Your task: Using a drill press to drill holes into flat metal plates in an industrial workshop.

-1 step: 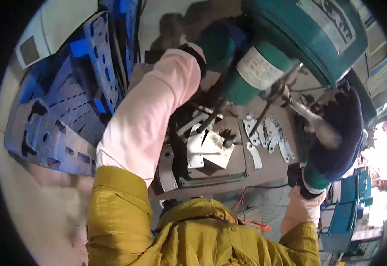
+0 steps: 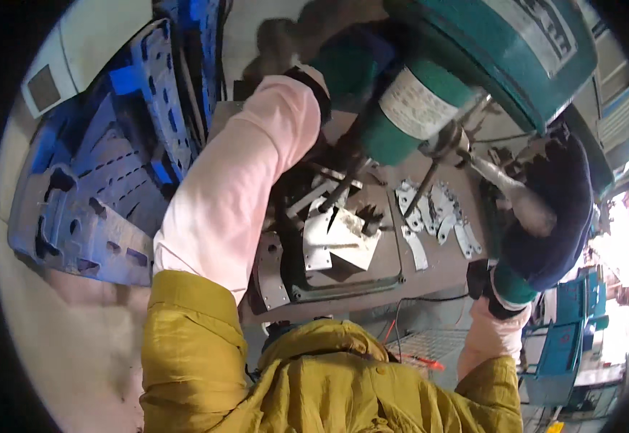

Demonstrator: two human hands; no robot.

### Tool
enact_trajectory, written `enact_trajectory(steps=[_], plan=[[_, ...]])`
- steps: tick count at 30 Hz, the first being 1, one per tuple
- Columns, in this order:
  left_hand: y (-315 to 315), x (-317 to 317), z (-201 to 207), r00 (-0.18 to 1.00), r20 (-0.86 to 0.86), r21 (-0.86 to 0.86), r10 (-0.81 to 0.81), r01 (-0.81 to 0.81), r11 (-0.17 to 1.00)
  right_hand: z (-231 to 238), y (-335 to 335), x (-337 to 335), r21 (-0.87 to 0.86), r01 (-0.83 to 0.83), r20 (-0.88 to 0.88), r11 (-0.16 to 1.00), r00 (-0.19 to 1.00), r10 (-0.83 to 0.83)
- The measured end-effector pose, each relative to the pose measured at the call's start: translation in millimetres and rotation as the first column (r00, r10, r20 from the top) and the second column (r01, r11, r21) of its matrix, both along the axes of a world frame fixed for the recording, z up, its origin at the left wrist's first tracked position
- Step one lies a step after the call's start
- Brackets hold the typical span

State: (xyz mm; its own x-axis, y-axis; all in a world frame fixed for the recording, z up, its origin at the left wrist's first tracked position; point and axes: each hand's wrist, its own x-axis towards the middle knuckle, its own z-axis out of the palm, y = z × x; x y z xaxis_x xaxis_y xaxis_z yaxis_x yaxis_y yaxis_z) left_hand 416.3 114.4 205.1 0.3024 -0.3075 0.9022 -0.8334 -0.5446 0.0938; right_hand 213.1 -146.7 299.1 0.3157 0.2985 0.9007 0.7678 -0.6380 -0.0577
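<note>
A teal bench drill press [image 2: 502, 65] stands before me, its spindle pointing down over a bright metal bracket [image 2: 354, 249] on its base. My right hand [image 2: 560, 202], in a dark blue glove with a green cuff, grips a feed handle [image 2: 513, 195] at the machine's right side. Reaching in from the left, my left hand [image 2: 358, 68] wears a similar glove. Its fingers are lost in shadow behind the green drill column housing, so what they touch is hidden. Several small flat metal plates [image 2: 437, 213] with holes lie right of the base.
Blue slotted metal frames [image 2: 98, 224] stand at the left. A curved metal plate [image 2: 271, 270] lies near the worktable's [image 2: 314, 309] left front edge. Below the table show a wire mesh basket [image 2: 433, 345] and a red cable-like item. Teal machines [image 2: 563, 332] stand farther right.
</note>
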Motion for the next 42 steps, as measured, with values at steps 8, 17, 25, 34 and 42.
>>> enact_trajectory(steps=[8,17,25,34,42], plan=[[-6,-40,7,0.928,0.110,-0.021,0.355,-0.355,0.935,-1,-16,11,-0.100,-0.032,0.151,0.994,0.987,0.047],[35,-91,-36,0.755,-0.107,-0.259,0.647,-0.649,0.715,-4,-41,-4,-0.022,-0.133,-0.305,0.991,0.945,0.120],[46,-237,-207,0.207,-0.775,-0.605,-0.597,-0.515,0.608,11,-59,21,0.897,0.239,-0.133,0.371,-0.654,0.745],[-91,-265,-296,0.165,-0.840,-0.417,-0.516,-0.805,0.421,-10,-66,26,0.849,0.514,0.266,0.124,-0.617,0.741],[-124,-260,-268,0.115,-0.619,-0.444,-0.777,-0.867,0.225,-8,-56,24,0.861,0.508,0.406,0.000,-0.689,0.600]])
